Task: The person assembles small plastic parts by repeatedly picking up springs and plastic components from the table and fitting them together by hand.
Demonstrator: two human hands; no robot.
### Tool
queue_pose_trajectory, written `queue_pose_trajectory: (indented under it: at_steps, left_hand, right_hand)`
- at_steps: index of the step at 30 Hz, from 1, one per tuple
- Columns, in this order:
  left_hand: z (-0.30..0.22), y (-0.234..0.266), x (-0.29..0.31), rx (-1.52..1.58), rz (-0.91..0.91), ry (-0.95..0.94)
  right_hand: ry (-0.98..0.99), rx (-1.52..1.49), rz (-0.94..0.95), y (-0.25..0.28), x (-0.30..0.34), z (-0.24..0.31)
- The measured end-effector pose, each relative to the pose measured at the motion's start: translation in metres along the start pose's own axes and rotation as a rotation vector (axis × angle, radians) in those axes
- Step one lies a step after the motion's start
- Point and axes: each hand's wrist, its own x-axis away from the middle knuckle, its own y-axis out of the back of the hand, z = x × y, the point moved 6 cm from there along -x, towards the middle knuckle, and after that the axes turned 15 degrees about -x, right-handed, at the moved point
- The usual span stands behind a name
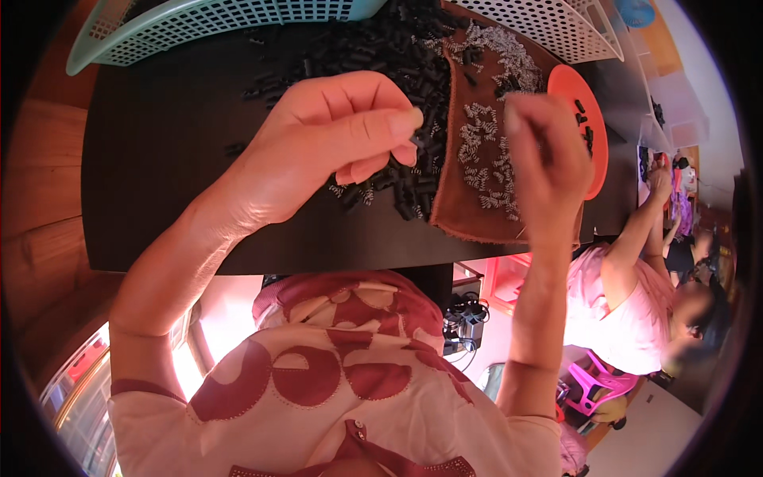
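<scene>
Two hands met above the bench's near edge. Left hand [334, 139] pinched a small black piece [416, 141] at fingertips, raised for fitting. Right hand [548, 155] was blurred, fingers bunched, grip unclear; springs [485, 151] lay on a brown cloth [461, 211] within reach.

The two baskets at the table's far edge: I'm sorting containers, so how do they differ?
The teal basket lies at the far left; the white basket lies at the far right. The teal basket's rim borders bare dark table; the white basket sits by the brown cloth strewn with small springs. Both are plastic grid-mesh baskets.
</scene>
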Motion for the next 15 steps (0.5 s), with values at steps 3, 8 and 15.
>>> queue_pose_trajectory:
  at_steps: [3,8,15]
  left_hand:
    - [0.002,0.003,0.000,0.108,-0.027,0.048]
    - [0.003,0.005,0.000,0.145,-0.026,0.054]
    - [0.006,0.013,-0.002,0.201,-0.069,0.037]
  right_hand:
    - [-0.141,0.233,0.149,0.003,-0.020,-0.041]
    - [-0.104,0.393,0.274,-0.011,-0.031,-0.075]
    - [-0.059,0.420,0.283,-0.015,-0.036,-0.078]
